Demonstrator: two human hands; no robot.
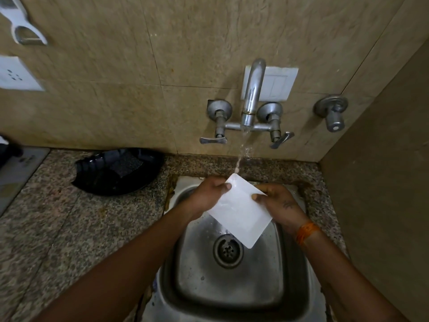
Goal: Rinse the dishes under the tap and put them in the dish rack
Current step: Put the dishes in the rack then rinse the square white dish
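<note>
both forearms are bare from the bottom edge up to the wrists, with no sleeves showing. the right hand [282, 205] carries a small dark tattoo on its back, just above the wrist. an orange thread band [306, 232], wound in several strands, circles the right wrist. the left hand [209, 194] wears no ring, band or mark that can be seen.

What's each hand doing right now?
Left hand: grips the white plate under the tap.
Right hand: grips the plate's other edge.
</note>
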